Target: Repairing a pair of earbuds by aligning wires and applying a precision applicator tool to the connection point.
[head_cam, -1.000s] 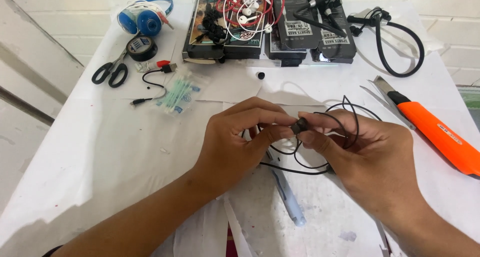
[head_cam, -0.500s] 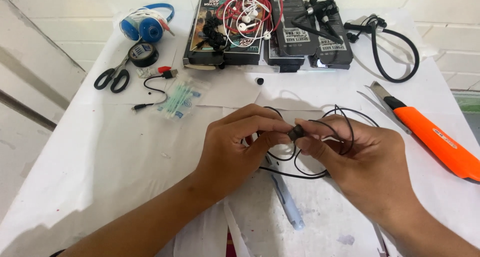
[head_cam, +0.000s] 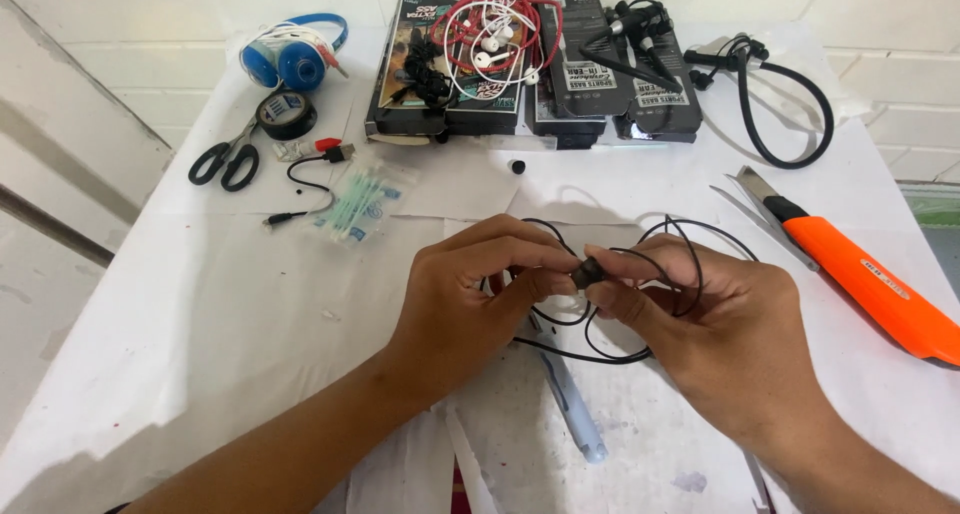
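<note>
hands (head_cam: 470, 299), two, pinching one earbud (head_cam: 587, 271)

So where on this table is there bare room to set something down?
Bare cloth lies on the left, below the scissors and swab packet, beside the left hand. A smaller patch sits between the right hand and orange knife. The far edge is crowded with boxes, earphones and tape.

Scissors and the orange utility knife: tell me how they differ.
The scissors have black handles and lie at the table's left; the utility knife has an orange body and lies at the right. The scissors look smaller than the knife. Both lie flat on the white cover, untouched by either hand.
</note>
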